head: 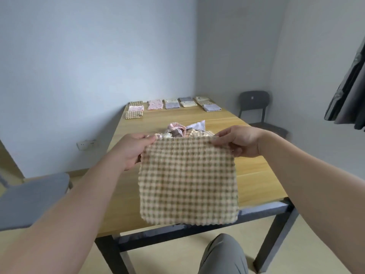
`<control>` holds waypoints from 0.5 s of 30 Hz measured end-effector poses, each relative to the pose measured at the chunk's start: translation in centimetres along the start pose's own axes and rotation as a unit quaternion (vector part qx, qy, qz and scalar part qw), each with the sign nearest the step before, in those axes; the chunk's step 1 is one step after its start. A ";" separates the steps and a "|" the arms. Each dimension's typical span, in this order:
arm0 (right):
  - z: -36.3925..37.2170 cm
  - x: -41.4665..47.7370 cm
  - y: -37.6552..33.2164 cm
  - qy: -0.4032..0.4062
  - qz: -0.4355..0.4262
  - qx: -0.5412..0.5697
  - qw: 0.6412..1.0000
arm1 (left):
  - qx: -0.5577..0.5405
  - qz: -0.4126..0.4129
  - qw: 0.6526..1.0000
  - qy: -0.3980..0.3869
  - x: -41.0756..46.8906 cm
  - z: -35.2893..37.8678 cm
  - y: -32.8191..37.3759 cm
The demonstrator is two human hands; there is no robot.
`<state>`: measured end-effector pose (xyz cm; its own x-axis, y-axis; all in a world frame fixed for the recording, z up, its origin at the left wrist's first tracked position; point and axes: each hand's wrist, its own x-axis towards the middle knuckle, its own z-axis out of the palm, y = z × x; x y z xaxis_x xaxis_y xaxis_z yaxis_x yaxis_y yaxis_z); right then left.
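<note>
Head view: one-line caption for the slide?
Left hand and right hand pinch the top corners of a checked cloth over a wooden table; folded cloths line its far end.

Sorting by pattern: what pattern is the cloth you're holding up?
Beige-and-cream gingham check cloth, clearest in the head view.

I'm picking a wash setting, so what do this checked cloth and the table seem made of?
Checked cloth: probably soft plush textile, matte; bumpy waffle-like surface, hangs limp. Table: wood or wood-look laminate top, smooth, visible grain lines; dark frame looks like painted metal.
</note>
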<state>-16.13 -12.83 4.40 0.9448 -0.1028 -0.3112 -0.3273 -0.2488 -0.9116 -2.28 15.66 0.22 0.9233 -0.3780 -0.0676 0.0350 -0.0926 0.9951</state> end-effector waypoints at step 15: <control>1.9 7.3 7.7 0.238 -0.089 -0.211 0.944 | 0.263 0.145 0.952 0.054 4.0 0.2 -7.5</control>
<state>-11.74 -13.65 -5.40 0.9038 -0.4193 0.0857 -0.2357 -0.6549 -0.7180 1.09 14.62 -7.53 0.9000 -0.3634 0.2409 -0.3977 -0.4581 0.7950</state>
